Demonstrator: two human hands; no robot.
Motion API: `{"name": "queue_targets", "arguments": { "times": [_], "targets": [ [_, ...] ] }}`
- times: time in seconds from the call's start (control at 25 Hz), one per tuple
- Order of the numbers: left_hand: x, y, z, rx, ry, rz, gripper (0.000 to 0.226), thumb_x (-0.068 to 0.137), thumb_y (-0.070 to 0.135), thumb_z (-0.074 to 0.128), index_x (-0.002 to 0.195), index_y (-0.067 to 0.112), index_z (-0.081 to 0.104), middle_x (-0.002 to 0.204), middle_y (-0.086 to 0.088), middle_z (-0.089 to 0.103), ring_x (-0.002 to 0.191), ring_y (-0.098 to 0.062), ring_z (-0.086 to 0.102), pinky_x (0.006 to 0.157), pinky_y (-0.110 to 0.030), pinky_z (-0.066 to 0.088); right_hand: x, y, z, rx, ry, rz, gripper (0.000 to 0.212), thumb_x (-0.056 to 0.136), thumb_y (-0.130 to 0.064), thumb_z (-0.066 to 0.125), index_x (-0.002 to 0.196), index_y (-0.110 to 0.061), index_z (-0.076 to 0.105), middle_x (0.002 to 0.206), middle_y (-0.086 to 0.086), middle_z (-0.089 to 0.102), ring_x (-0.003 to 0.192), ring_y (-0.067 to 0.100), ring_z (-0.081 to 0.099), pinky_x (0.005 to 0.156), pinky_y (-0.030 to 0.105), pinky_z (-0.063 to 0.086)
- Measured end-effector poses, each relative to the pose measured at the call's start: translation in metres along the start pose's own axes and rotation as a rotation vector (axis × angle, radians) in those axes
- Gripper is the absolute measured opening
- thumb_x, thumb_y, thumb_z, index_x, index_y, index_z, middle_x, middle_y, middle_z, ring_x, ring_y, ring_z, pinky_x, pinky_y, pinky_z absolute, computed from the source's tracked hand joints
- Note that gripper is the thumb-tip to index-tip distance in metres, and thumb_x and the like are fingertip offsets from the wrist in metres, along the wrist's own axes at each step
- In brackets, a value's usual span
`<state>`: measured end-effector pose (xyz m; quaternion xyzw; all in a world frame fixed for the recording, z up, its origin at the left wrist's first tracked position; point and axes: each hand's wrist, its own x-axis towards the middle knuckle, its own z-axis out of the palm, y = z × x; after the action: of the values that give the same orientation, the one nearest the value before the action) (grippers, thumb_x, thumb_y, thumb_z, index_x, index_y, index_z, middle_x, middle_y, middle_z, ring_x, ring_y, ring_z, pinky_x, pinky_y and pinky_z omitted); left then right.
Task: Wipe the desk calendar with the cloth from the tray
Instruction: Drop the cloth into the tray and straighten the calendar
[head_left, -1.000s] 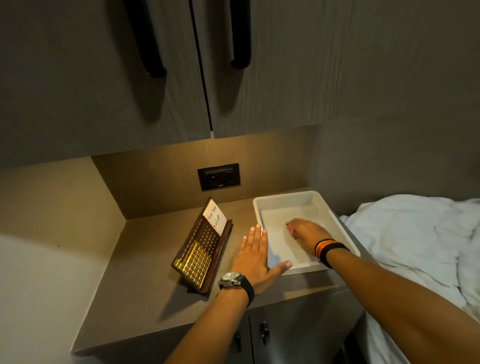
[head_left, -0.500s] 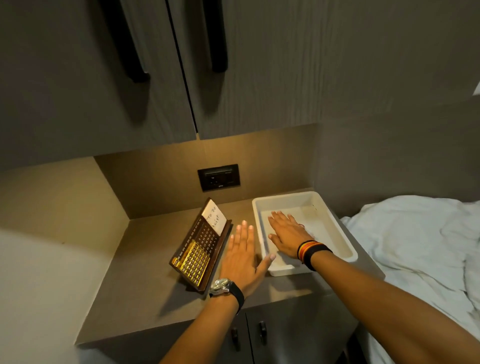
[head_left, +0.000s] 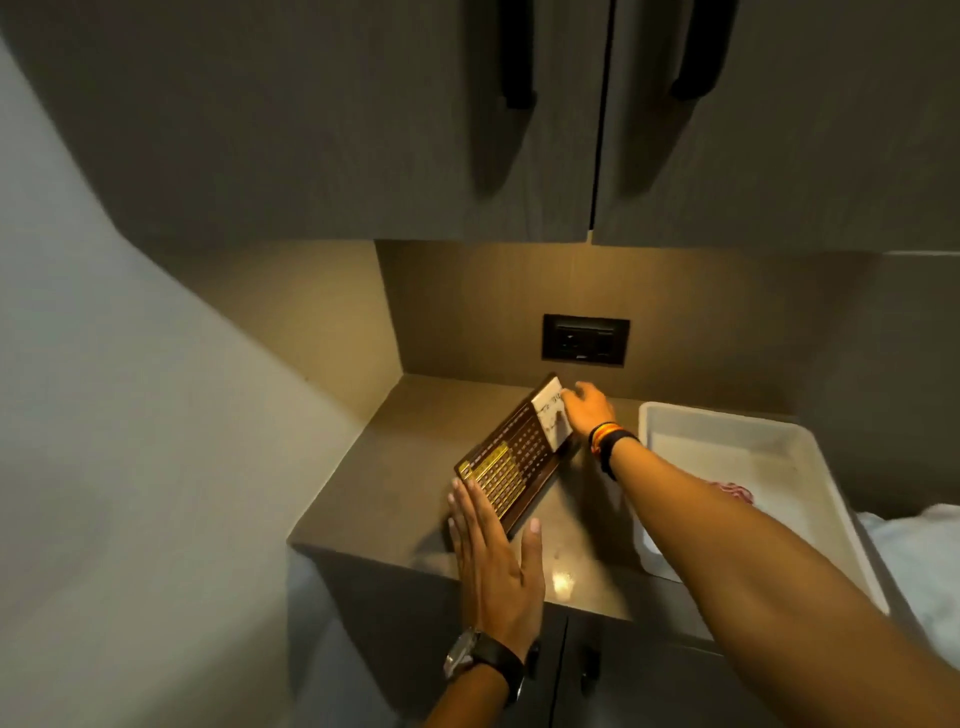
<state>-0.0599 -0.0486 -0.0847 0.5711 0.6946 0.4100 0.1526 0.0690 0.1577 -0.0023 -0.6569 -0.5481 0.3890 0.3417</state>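
Note:
The desk calendar (head_left: 511, 462), dark brown with gold rows and a white note card at its far end, leans on the counter (head_left: 405, 467). My left hand (head_left: 491, 556) lies flat and open on the counter, fingertips against the calendar's near end. My right hand (head_left: 587, 410) grips the far end at the white card, thumb on the front; no cloth shows in it. To the right stands the white tray (head_left: 810, 467). A reddish patterned bit of cloth (head_left: 732, 491) lies in the tray, partly hidden behind my right forearm.
A black wall socket (head_left: 585, 339) sits on the back panel above the calendar. Upper cabinets with long black handles (head_left: 514, 52) hang overhead. Side walls close in the counter on the left. White bedding (head_left: 914, 551) lies to the right beyond the tray.
My right hand left the tray and reached across to the calendar's far end. My left hand slid from beside the tray to the calendar's near end. The view swung left.

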Motion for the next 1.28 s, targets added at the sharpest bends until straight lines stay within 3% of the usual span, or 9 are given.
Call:
{"name": "queue_targets", "arguments": {
  "times": [0.08, 0.24, 0.36, 0.48, 0.6, 0.76, 0.96, 1.12, 1.28],
  "targets": [
    [0.001, 0.0, 0.002, -0.073, 0.014, -0.109, 0.087, 0.1, 0.067, 0.029, 0.158, 0.028, -0.023, 0.169, 0.004, -0.025, 0.156, -0.013, -0.019, 0.126, -0.035, -0.003, 0.013, 0.001, 0.006, 0.054, -0.008, 0.029, 0.05, 0.103, -0.022, 0.047, 0.146, 0.003, 0.043, 0.152, 0.019, 0.045, 0.14, 0.032, 0.043, 0.115, 0.037, 0.033],
    [0.014, 0.007, 0.003, -0.169, -0.026, -0.184, 0.089, 0.101, 0.063, 0.034, 0.16, 0.021, -0.019, 0.172, -0.002, -0.012, 0.158, -0.019, -0.009, 0.128, -0.04, 0.003, 0.023, 0.009, 0.012, 0.12, -0.037, 0.032, 0.03, 0.1, -0.019, 0.047, 0.118, 0.0, 0.063, 0.113, 0.014, 0.063, 0.111, 0.029, 0.058, 0.097, 0.038, 0.045],
    [0.025, 0.014, -0.003, -0.211, -0.037, -0.249, 0.093, 0.099, 0.067, 0.034, 0.161, 0.021, -0.017, 0.173, -0.005, -0.002, 0.158, -0.024, 0.006, 0.127, -0.049, 0.016, 0.02, 0.006, 0.01, 0.155, -0.017, 0.018, 0.034, 0.1, -0.023, 0.048, 0.121, -0.001, 0.065, 0.119, 0.016, 0.067, 0.115, 0.033, 0.06, 0.101, 0.045, 0.047],
    [0.053, 0.009, -0.019, -0.277, -0.092, -0.289, 0.092, 0.098, 0.071, 0.032, 0.161, 0.025, -0.016, 0.172, -0.005, 0.008, 0.154, -0.025, 0.025, 0.121, -0.047, 0.027, 0.01, 0.001, 0.005, 0.155, 0.009, -0.008, 0.034, 0.1, -0.026, 0.046, 0.115, -0.003, 0.066, 0.113, 0.015, 0.068, 0.111, 0.034, 0.061, 0.097, 0.05, 0.05],
    [0.1, 0.005, -0.038, -0.359, -0.1, -0.3, 0.082, 0.101, 0.068, 0.033, 0.163, 0.027, -0.002, 0.167, -0.007, 0.027, 0.14, -0.019, 0.043, 0.108, -0.038, 0.037, -0.006, 0.004, -0.004, 0.199, 0.074, -0.001, 0.031, 0.102, -0.027, 0.043, 0.116, -0.008, 0.064, 0.11, 0.011, 0.068, 0.1, 0.026, 0.062, 0.084, 0.04, 0.051],
    [0.153, 0.0, -0.047, -0.374, -0.166, -0.289, 0.071, 0.103, 0.061, 0.036, 0.163, 0.028, 0.017, 0.157, -0.008, 0.046, 0.136, -0.027, 0.051, 0.104, -0.036, 0.041, -0.03, 0.021, -0.013, 0.248, 0.144, 0.074, 0.03, 0.103, -0.03, 0.044, 0.119, -0.013, 0.062, 0.105, 0.004, 0.069, 0.079, 0.01, 0.063, 0.061, 0.024, 0.049],
    [0.169, -0.019, -0.035, -0.395, -0.281, -0.297, 0.067, 0.103, 0.06, 0.035, 0.161, 0.027, 0.025, 0.149, -0.009, 0.054, 0.125, -0.027, 0.059, 0.103, -0.04, 0.049, -0.048, 0.037, -0.005, 0.238, 0.221, 0.174, 0.03, 0.103, -0.033, 0.044, 0.119, -0.014, 0.061, 0.112, 0.01, 0.071, 0.088, 0.023, 0.066, 0.068, 0.031, 0.053],
    [0.175, -0.036, -0.035, -0.406, -0.344, -0.295, 0.068, 0.105, 0.057, 0.035, 0.162, 0.025, 0.02, 0.156, -0.008, 0.046, 0.135, -0.027, 0.052, 0.111, -0.044, 0.043, -0.055, 0.035, 0.007, 0.219, 0.255, 0.184, 0.024, 0.103, -0.032, 0.045, 0.115, -0.017, 0.06, 0.12, 0.013, 0.071, 0.088, 0.022, 0.065, 0.071, 0.033, 0.054],
    [0.179, -0.041, -0.043, -0.337, -0.367, -0.226, 0.065, 0.108, 0.052, 0.032, 0.163, 0.024, 0.012, 0.164, -0.008, 0.036, 0.143, -0.03, 0.044, 0.115, -0.044, 0.038, -0.075, 0.021, 0.015, 0.183, 0.285, 0.208, 0.039, 0.103, -0.024, 0.046, 0.14, -0.011, 0.046, 0.135, 0.016, 0.063, 0.109, 0.031, 0.066, 0.091, 0.044, 0.056]
  ]
}}
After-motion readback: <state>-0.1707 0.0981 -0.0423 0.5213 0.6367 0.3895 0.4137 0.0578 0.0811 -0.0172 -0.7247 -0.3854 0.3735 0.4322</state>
